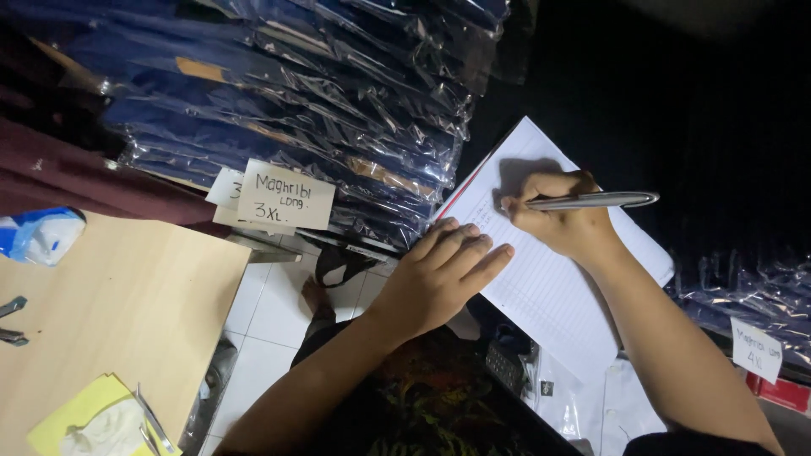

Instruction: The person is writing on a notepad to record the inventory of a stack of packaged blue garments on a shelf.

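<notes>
While the right hand (562, 218) is curled shut around a silver pen (596, 201), its tip rests on the upper part of a lined white notebook page (549, 287), and the pen's barrel points away to the right, lying nearly level. The left hand (443, 274) lies open and flat, fingers together and stretched toward the page's near-left edge, where the fingertips press on the notebook; it grips nothing. A red strip shows along the notebook's left border, and the hand holding the pen throws a shadow on the paper above it. The notebook sits tilted across the person's lap, over a dark patterned garment (422, 397).

Just left of the notebook stands a stack of dark blue folded garments in clear plastic bags (296, 101), touching or nearly touching its corner. Handwritten paper size labels (285, 196) hang from the front of that stack. More bagged garments (752, 291) lie at the right, with another small label (756, 349) on them. At lower left a pale wooden worktop (127, 304) carries a blue-and-white plastic bag (38, 235), a yellow sheet (80, 409) and small metal clips (13, 321). White floor tiles (270, 312) show between the worktop and the person's legs.
</notes>
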